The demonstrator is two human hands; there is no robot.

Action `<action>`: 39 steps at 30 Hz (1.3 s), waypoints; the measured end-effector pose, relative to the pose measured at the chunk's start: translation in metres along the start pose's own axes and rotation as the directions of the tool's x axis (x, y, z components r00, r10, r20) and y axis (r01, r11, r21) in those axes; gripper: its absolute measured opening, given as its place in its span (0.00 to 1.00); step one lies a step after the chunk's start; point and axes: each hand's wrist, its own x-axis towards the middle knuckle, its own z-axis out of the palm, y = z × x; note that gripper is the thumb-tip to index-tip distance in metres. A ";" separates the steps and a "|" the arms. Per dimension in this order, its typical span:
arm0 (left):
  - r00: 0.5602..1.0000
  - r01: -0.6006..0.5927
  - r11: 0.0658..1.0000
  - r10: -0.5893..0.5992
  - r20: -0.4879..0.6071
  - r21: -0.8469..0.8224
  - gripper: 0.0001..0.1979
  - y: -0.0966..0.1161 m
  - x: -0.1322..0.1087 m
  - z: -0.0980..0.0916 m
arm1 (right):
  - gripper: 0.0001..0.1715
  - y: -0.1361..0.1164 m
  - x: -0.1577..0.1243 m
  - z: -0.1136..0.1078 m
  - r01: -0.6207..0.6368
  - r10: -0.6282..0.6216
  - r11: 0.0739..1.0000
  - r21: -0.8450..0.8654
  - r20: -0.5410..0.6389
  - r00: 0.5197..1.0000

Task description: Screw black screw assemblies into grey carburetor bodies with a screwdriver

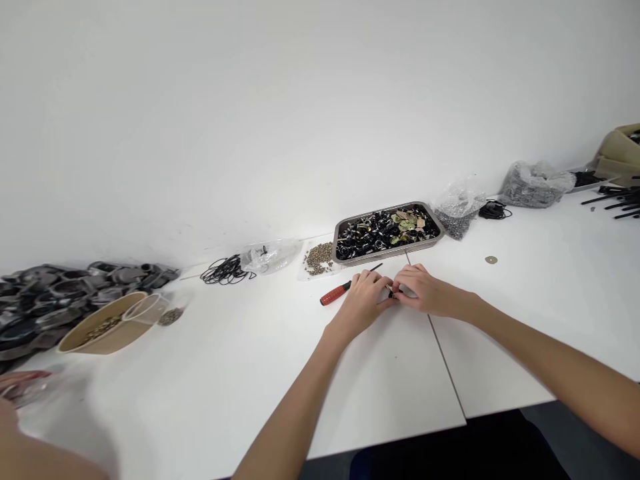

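My left hand (369, 295) and my right hand (416, 289) meet over the white table, fingertips pinched on a small black part (392, 294). Most of that part is hidden by the fingers, so its exact kind cannot be made out. Just left of my left hand lies a screwdriver (334, 294) with a red and black handle, its dark shaft passing behind the fingers. Beyond both hands stands a metal tray (385, 254) heaped with small black and metal parts and some yellowish discs.
Small brass-coloured pieces (319, 257) lie left of the tray. A round metal disc (491, 260) rests at the right. Clear bags (457, 207), black cord (227, 270), a beige bin (113, 340) and grey housings (65, 293) line the wall. Another person's hand (23, 380) is at far left.
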 end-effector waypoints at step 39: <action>0.969 0.046 0.989 -0.078 -0.235 -0.139 0.05 -0.006 0.002 -0.019 | 0.14 0.014 0.004 -0.006 -0.184 0.189 0.981 0.054 -0.118 0.975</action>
